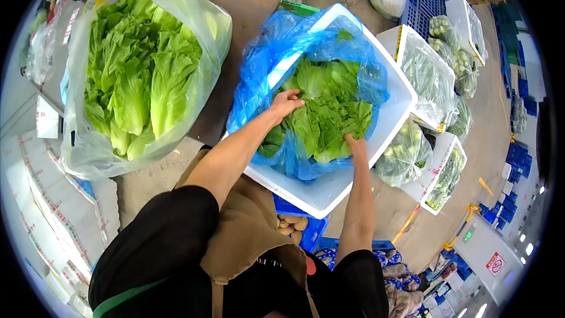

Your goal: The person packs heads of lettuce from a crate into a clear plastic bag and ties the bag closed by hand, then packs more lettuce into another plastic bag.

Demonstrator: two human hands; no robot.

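Observation:
A white foam box (385, 62) lined with a blue plastic bag (250, 70) stands tilted in the middle of the view, with leafy green lettuce (326, 118) inside. My left hand (286, 105) grips the left side of the lettuce, its fingers bent over the leaves. At the lower right of the same leaves is my right hand (354, 144), closed around their edge with most fingers hidden underneath. To the left, a translucent plastic bag (203, 70) holds several upright heads of lettuce (135, 76), and neither hand touches it.
A brown tabletop (235, 6) lies between bag and box. Bagged vegetables (424, 70) in white boxes stand on the floor at right, near a blue crate (421, 3). Potatoes (292, 225) sit in a blue crate below the foam box. White panels (53, 200) lean at far left.

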